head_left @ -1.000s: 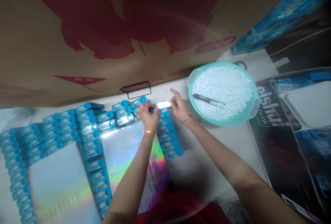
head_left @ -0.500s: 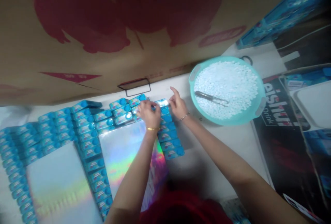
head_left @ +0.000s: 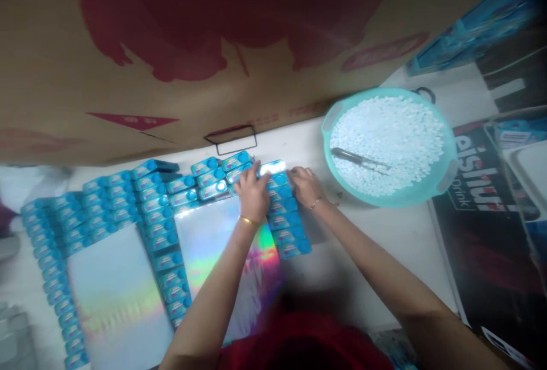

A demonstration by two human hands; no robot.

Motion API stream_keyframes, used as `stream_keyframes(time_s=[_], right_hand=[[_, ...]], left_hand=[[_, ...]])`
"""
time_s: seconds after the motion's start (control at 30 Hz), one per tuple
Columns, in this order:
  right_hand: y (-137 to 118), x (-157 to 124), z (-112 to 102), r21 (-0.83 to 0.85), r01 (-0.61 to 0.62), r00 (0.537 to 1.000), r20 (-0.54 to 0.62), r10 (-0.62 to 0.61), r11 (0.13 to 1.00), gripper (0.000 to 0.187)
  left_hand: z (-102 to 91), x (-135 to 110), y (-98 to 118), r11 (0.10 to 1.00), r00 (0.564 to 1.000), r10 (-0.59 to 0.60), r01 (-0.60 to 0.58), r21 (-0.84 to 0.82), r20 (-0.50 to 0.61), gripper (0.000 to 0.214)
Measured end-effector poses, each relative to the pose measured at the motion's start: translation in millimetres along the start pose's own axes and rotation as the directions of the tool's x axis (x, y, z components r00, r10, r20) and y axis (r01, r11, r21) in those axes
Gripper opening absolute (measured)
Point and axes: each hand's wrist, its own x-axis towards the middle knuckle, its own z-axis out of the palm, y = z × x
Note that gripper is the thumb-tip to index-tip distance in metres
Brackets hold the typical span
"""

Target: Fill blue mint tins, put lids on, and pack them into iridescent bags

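Note:
Small blue flat boxes (head_left: 286, 222), each with a round mark, lie in overlapping columns on a white table. At the top of the right-hand column lies a shiny blue box (head_left: 273, 167), tilted slightly. My left hand (head_left: 253, 194) has its index finger and thumb at the left end of this box, its other fingers over the neighbouring boxes. At the box's right end, my right hand (head_left: 306, 186) has curled fingers pressed in. Both hands hold the box between them; some fingertips are hidden. A holographic silver sheet (head_left: 213, 233) lies under my left wrist.
A turquoise basin (head_left: 444, 182) of white pellets stands to the right, with a dark-handled metal tool (head_left: 354, 156) on the pellets. Another silver sheet (head_left: 115, 284) lies left among more boxes. A large cardboard carton (head_left: 179, 96) walls off the back; a black printed carton (head_left: 478, 204) stands right.
My right hand has moved in to the box's right end, its raised index finger now curled down. My left hand has shifted slightly and its thumb and index finger have spread. The whole view has shifted.

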Motion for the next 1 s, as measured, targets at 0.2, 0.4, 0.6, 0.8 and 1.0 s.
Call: stream_keyframes(time_s=[0.2, 0.4, 0.6, 0.8, 1.0], right_hand=[[-53.0, 2.2, -22.6, 0.056, 0.048, 0.982, -0.186, -0.036, 0.997, 0.033], [-104.5, -1.1, 1.9, -0.038, 0.189, 0.978, 0.098, -0.184, 0.981, 0.031], [-108.9, 6.5, 10.4, -0.114, 0.214, 0.972, 0.128, -0.199, 0.970, 0.033], [-110.3, 11.5, 17.7, -0.147, 0.180, 0.979, 0.126, -0.162, 0.973, 0.030], [-106.9, 12.9, 22.3, -0.142, 0.189, 0.976, 0.136, -0.170, 0.972, 0.030]], left_hand=[[-37.7, -20.3, -56.1, 0.991, 0.991, 0.126, -0.123, -0.058, 0.049, 0.023], [-28.5, -38.8, -67.9, 0.991, 0.990, 0.133, -0.134, 0.022, 0.041, 0.021], [-34.5, -38.4, -68.4, 0.963, 0.963, 0.268, -0.268, 0.030, 0.004, 0.022], [-21.4, -54.4, -68.2, 0.942, 0.942, 0.323, -0.310, 0.126, -0.094, 0.021], [-40.2, -101.2, -49.7, 0.948, 0.952, 0.306, -0.308, -0.086, -0.031, 0.009]])
